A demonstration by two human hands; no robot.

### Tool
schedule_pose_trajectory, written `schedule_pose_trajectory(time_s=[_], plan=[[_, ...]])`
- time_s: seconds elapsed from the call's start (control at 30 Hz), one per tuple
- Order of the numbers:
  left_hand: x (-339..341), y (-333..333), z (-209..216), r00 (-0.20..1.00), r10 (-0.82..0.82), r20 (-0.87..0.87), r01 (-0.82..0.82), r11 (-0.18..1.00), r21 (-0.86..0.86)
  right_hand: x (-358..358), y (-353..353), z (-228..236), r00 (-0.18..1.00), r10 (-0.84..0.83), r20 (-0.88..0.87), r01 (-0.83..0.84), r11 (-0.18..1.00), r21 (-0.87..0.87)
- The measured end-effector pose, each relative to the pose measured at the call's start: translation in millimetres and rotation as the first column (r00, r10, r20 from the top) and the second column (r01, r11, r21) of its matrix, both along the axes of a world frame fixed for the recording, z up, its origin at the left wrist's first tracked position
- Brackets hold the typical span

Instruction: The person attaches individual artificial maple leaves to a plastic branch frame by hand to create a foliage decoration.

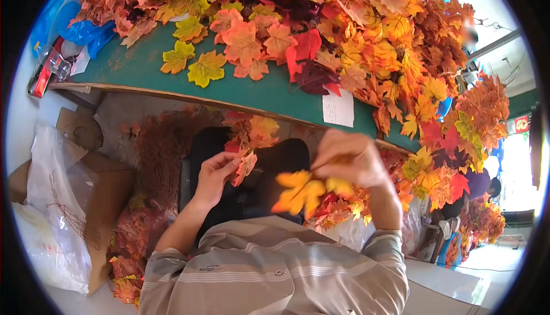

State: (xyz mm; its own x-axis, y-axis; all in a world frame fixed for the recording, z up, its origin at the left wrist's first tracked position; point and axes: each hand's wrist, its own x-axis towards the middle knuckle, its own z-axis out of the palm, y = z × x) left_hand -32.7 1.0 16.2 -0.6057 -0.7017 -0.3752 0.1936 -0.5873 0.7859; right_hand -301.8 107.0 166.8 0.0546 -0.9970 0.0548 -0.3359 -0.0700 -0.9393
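My left hand (pixel 216 178) is closed in a pinch on an orange-pink artificial maple leaf (pixel 245 167), held over my lap. Just beyond its fingertips are more orange and red leaves (pixel 259 131), seemingly of the same spray. To the right, near the table edge, my right hand (pixel 350 159) is curled and a little blurred by motion. A yellow artificial maple leaf (pixel 299 193) with orange tips hangs from its fingers, with a smaller blurred yellow leaf (pixel 340 186) beside it. The exact grip on the stem is hidden.
Across my front runs a green table (pixel 129 63) heaped with artificial leaves (pixel 366 34); a white paper slip (pixel 338 108) lies at its edge. At left stands a cardboard box (pixel 114 192) with a plastic bag (pixel 60 166). Brown stems (pixel 166 149) are piled under the table.
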Motion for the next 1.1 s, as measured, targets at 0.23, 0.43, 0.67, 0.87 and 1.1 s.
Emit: schedule_pose_trajectory(time_s=[0.23, 0.43, 0.67, 0.87, 1.1], plan=[[9.1, 14.9, -13.7, 0.988, -0.126, -0.085, 0.095, 0.948, -0.304, 92.2, -39.9, -31.7, 0.949, 0.315, -0.019, -0.298, 0.877, -0.376], [23.3, 4.7, 1.2, 0.994, -0.069, 0.089, 0.078, 0.992, -0.101, 85.4, -38.3, -96.6, 0.953, 0.193, 0.233, -0.242, 0.949, 0.203], [24.5, 2.7, 21.5, 0.990, -0.141, 0.004, 0.141, 0.990, 0.016, 84.7, -30.0, -116.8, 0.980, 0.154, 0.128, -0.164, 0.984, 0.070], [19.2, 6.4, 28.9, 0.983, -0.178, -0.054, 0.181, 0.982, 0.049, 88.8, -22.0, -117.7, 0.960, 0.068, 0.271, -0.102, 0.989, 0.110], [15.4, 13.5, 29.8, 0.989, -0.142, -0.037, 0.143, 0.989, 0.032, 87.3, -19.0, -116.5, 0.933, 0.047, 0.356, -0.089, 0.991, 0.104]])
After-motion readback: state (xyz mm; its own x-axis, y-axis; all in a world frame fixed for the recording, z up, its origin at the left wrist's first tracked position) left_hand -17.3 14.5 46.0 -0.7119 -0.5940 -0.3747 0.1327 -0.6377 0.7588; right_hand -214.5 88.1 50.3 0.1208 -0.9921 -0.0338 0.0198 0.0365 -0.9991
